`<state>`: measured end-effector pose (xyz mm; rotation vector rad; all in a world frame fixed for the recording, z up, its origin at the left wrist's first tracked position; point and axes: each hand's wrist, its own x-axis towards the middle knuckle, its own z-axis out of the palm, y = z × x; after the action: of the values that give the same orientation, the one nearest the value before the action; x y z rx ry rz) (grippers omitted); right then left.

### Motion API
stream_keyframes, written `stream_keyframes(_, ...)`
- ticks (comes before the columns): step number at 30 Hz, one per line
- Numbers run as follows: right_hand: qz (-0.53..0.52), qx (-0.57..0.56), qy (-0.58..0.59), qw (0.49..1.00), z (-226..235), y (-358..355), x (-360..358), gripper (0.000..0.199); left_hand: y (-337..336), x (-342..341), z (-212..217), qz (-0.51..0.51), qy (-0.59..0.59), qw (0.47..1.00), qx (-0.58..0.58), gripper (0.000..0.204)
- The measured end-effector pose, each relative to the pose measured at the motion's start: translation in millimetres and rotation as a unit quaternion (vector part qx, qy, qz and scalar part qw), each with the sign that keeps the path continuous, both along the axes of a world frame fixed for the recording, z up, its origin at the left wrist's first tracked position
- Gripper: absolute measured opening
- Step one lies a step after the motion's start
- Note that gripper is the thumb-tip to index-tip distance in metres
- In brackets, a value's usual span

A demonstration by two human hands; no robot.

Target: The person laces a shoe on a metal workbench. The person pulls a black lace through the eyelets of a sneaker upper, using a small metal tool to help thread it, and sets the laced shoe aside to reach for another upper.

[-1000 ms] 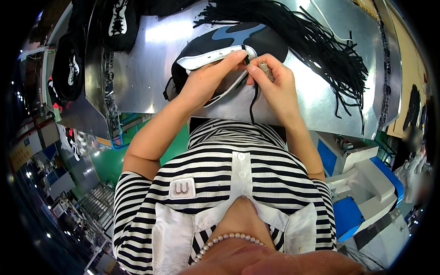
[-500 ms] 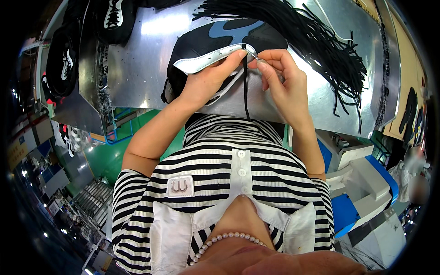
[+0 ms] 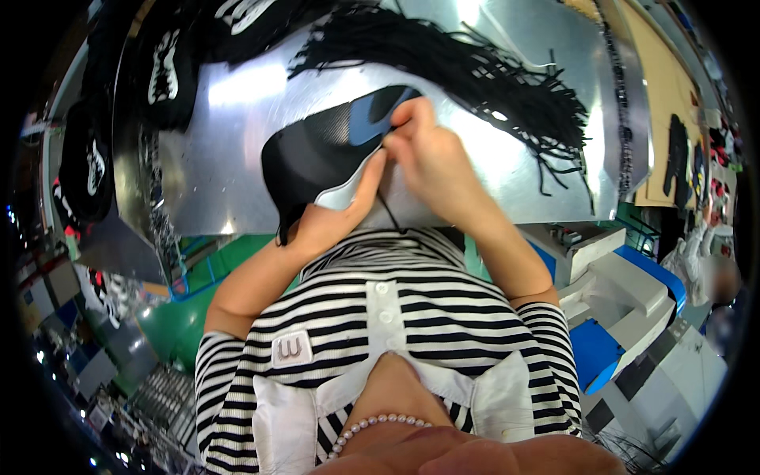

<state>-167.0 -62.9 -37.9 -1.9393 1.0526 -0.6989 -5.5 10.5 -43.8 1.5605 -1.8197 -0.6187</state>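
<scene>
While both hands work on it, the shoe upper point(image 3: 317, 150) lies at the near edge of the metal worktop point(image 3: 229, 166), a black mesh piece with a blue patch and a pale grey lining turned up along its near rim. The left hand point(image 3: 332, 218) grips that rim from below, thumb pressed along the grey lining, fingers curled under the piece and out of sight. The right hand point(image 3: 431, 158) sits just beside it at the blue patch, fingertips pressed together in a pinch on something small there; what exactly is pinched is too small to tell. A thin black lace point(image 3: 389, 212) hangs down from between the hands toward the striped shirt.

As a judgement, lacing looks barely begun: only this one strand shows at the upper, and no laced rows can be made out, so most of the threading appears left to do.

Beyond the upper, a large heap of black laces point(image 3: 475, 71) spreads across the far side of the worktop. More black uppers with white markings point(image 3: 162, 67) lie to the far left. A blue and white machine point(image 3: 609, 301) stands to the right.
</scene>
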Motion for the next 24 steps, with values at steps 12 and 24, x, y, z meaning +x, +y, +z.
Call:
stream_keyframes(12, -0.072, 0.258, -0.183, 0.946, -16.9, -40.4, -22.8, 0.037, -36.5, 33.0, -1.1, 0.166, 0.434, 0.847, 0.258, 0.051)
stream_keyframes(24, -0.143, 0.141, -0.216, 0.956, -36.7, -36.2, -13.9, 0.015, -30.6, 55.0, 1.5, 0.005, -0.114, 0.993, -0.036, 0.016)
